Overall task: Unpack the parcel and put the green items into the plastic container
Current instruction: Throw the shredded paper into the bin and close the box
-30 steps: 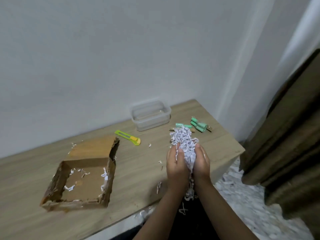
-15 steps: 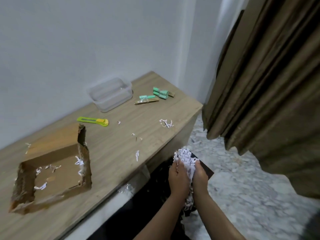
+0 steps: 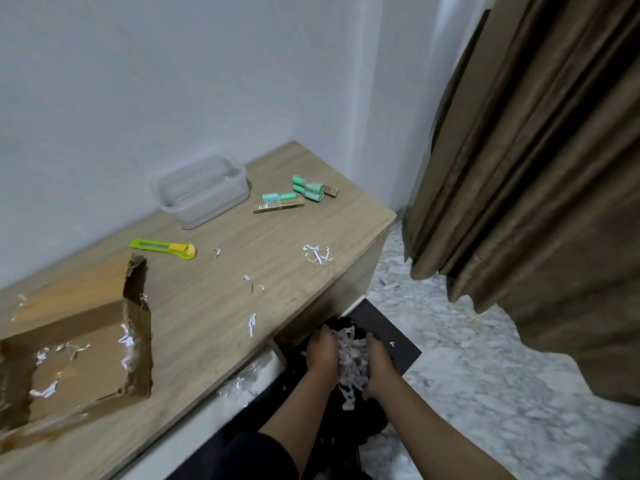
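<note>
Both hands, the left hand and right hand, squeeze the paper shreds between them, below the table's front edge. The person should press the bundle deep into the black bin so no bits fall out.

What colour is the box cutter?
The box cutter is lime green with a yellow slider, head view.
</note>
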